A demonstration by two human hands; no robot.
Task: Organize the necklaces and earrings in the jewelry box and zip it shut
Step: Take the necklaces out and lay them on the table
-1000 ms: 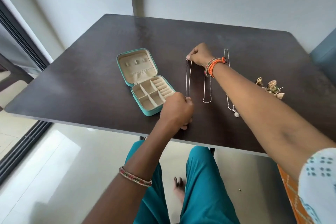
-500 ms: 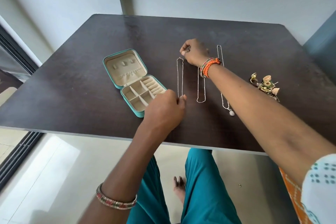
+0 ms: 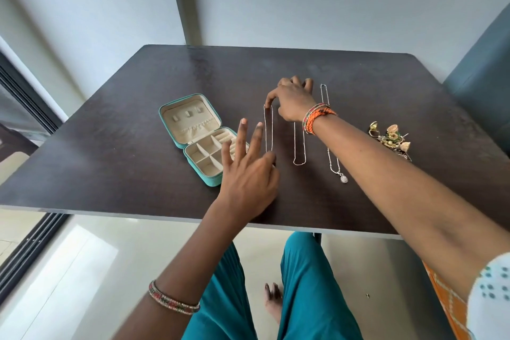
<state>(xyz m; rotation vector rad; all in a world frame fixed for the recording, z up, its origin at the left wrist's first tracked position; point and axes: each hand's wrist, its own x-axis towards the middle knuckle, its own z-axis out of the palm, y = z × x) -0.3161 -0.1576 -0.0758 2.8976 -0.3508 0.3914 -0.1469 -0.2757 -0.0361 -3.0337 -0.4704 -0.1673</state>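
Though pinched taut at both ends a second ago, now let go and lying straight on the dark table [image 3: 110, 152]: the leftmost necklace [image 3: 269, 130].

Far left, one teal jewelry box [image 3: 190, 130], unzipped and flat open, lid hooks and tray compartments all bare. Just right of it, left hand [image 3: 248, 176] sprung open, fingers splayed over the tray's corner, gripping nothing; cannot tell whether the thumb touches the chain's near end, hidden under the palm. At the chain's far end, right hand [image 3: 292, 99], unclenched from its earlier fist, fingers loosely arched onto the tabletop, forefinger tip resting on the chain's top, nothing held.

Further right, middle necklace [image 3: 299, 159], partly under the right wrist, then pendant necklace [image 3: 332, 163], then a heap of gold earrings [image 3: 390, 138] near the table's right edge, too tangled to count.

Tally: three necklaces, one box, one earring heap.

Judged from this: straightening finished, nothing packed yet, zip untouched; hanging the first chain in the lid likely next.
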